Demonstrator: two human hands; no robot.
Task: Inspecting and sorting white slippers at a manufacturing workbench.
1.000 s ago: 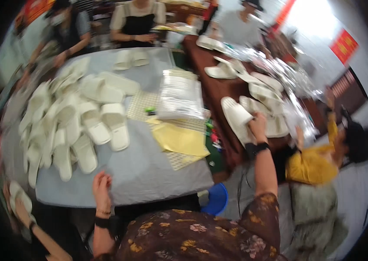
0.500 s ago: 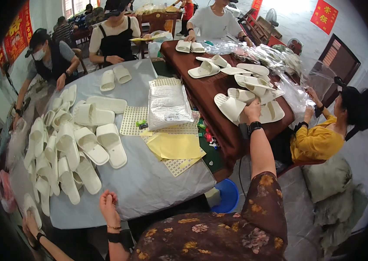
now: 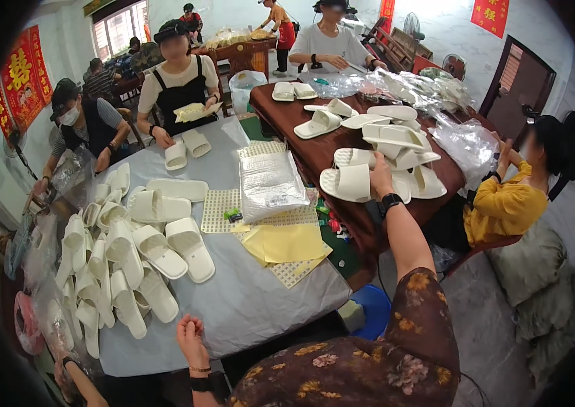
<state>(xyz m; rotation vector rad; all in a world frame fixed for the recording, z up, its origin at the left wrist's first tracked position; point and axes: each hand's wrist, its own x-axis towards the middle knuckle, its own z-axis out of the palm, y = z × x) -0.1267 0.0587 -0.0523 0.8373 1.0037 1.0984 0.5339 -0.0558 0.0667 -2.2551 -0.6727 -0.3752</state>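
Observation:
At the right-hand table my right hand is closed at the edge of a white slipper. Its fingers are partly hidden by the slipper. Further white slippers lie stacked and overlapping just beyond it. My left hand hangs by the near edge of the grey-covered table, fingers curled in, with nothing visible in it. Nearest to that hand, on the left, is a large pile of white slippers, some soles down and some tilted on their sides.
On the grey cover lie a silvery padded parcel, sticker sheets and yellow paper. A blue bucket stands below. A person in yellow sits right, beside clear plastic bags. Other people work around both tables.
The view has shifted, so the tables sit differently in it. My right hand and the slipper at it have moved slightly toward me. My left hand stays curled by the table edge.

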